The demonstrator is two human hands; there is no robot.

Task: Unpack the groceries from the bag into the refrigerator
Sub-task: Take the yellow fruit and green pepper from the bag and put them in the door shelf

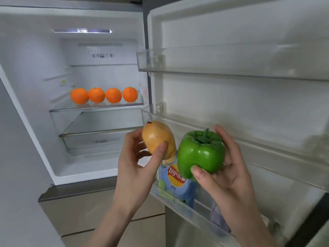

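Nearest to us, our right hand (229, 168) cups a green bell pepper (201, 154) — thumb curled on its lower front, fingers wrapped behind, stem up. Just beside it our left hand (140, 155) grips a yellow-orange mango (158, 138), thumb pressed on its near face. Both fruits hover over the lower door bin (179, 204), where a blue Lay's chip bag (178, 182) stands against the bin's front wall; a second pale packet (218, 220) sits further right in the same bin, too blurred to identify. Beyond, inside the open refrigerator (33, 122), four oranges (104, 95) line up along the front edge of a glass shelf (96, 106) — nearly touching one another.
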